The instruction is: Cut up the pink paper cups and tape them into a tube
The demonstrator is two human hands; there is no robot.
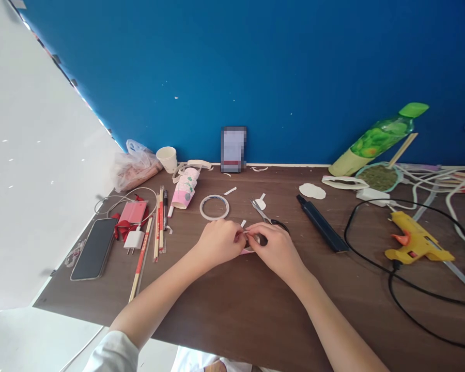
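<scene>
My left hand and my right hand meet over the middle of the table, both closed with fingertips pinched together. Between them is a small pink-and-white paper piece, mostly hidden by the fingers. A short white strip shows just beyond the fingertips. Scissors lie just past my right hand, their dark handles partly covered by it. Close to the blades rests a small white paper cutout. Beyond my left hand a roll of tape lies flat.
Left: a phone, a charger, wrapped chopsticks, a pink patterned paper cup. Behind: a white cup, a propped phone. Right: a dark blue stick-like object, a yellow glue gun, black cable, a tilted bottle.
</scene>
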